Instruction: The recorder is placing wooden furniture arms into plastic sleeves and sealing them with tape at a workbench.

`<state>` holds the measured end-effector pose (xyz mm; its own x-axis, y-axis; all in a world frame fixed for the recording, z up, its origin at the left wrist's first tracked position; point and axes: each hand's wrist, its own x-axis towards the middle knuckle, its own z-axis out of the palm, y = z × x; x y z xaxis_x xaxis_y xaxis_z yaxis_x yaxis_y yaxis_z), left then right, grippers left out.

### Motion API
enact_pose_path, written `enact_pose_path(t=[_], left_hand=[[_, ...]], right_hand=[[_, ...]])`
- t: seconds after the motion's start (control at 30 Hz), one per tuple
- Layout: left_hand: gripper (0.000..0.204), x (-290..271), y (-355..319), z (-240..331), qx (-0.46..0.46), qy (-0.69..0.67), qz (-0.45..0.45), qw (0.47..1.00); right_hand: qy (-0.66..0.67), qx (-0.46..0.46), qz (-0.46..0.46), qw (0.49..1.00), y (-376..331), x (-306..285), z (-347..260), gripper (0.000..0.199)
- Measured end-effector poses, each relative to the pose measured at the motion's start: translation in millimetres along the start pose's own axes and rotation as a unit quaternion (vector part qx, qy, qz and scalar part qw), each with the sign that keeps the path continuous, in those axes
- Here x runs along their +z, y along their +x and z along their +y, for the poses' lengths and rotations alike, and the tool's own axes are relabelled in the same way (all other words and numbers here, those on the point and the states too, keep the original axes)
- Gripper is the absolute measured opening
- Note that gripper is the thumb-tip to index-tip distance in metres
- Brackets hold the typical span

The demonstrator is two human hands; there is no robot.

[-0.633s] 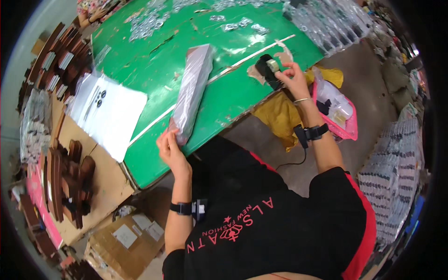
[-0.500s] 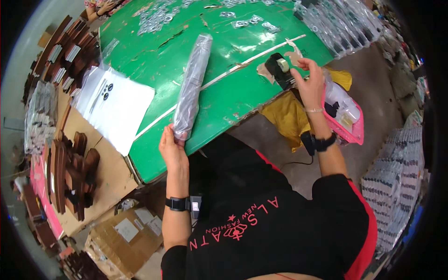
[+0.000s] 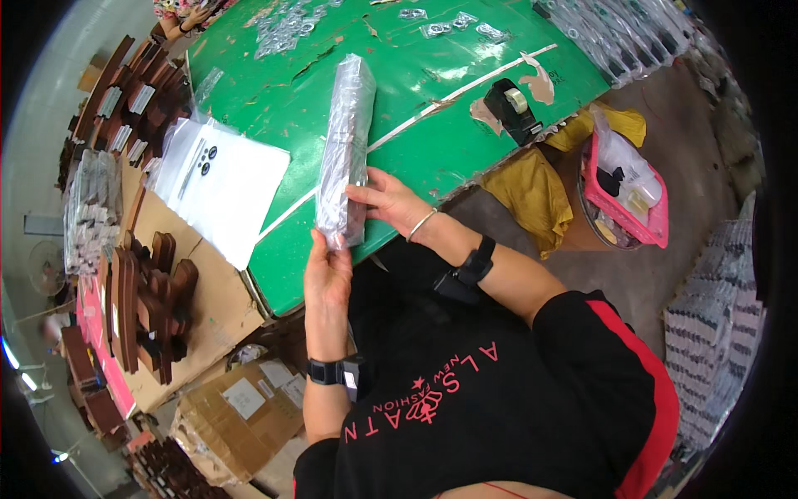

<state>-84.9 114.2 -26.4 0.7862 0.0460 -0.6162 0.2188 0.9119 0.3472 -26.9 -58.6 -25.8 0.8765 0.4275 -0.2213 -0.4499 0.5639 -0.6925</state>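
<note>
The long plastic-wrapped package lies ahead of both hands over the green surface, its long axis running from near to far with the far end leaning slightly right. The left hand is the nearer to its near end, thumb and fingers closed on that end; most of the length extends away beyond this grip. The right hand comes in from the right, a little farther up, its grip closed on the right edge with the thumb over the top face. How firmly either presses cannot be told.

In the earlier frames the right hand was out at the black tape dispenser; now it is on the package, and the dispenser stands untouched at the surface's right edge.
</note>
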Motion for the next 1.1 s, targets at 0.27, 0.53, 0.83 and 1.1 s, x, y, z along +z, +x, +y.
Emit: enact_pose_path(t=[0.27, 0.53, 0.83, 1.1], left_hand=[[0.021, -18, -7, -1, -0.017, -0.024, 0.014, 0.999], [0.065, -4, -30, 0, 0.090, 0.378, -0.029, 0.921], [0.042, -5, -29, -8, 0.100, 0.400, -0.047, 0.910], [0.044, -11, -26, -3, 0.115, 0.420, -0.053, 0.899]], right_hand=[[-0.097, -0.030, -0.011, 0.995, -2, -5, -10, 0.052], [-0.157, -0.042, 0.045, 0.986, 0, -6, -1, 0.054], [-0.449, -0.192, 0.134, 0.862, 5, -13, 6, 0.049], [-0.565, -0.313, 0.046, 0.762, -35, 38, -25, 0.051]])
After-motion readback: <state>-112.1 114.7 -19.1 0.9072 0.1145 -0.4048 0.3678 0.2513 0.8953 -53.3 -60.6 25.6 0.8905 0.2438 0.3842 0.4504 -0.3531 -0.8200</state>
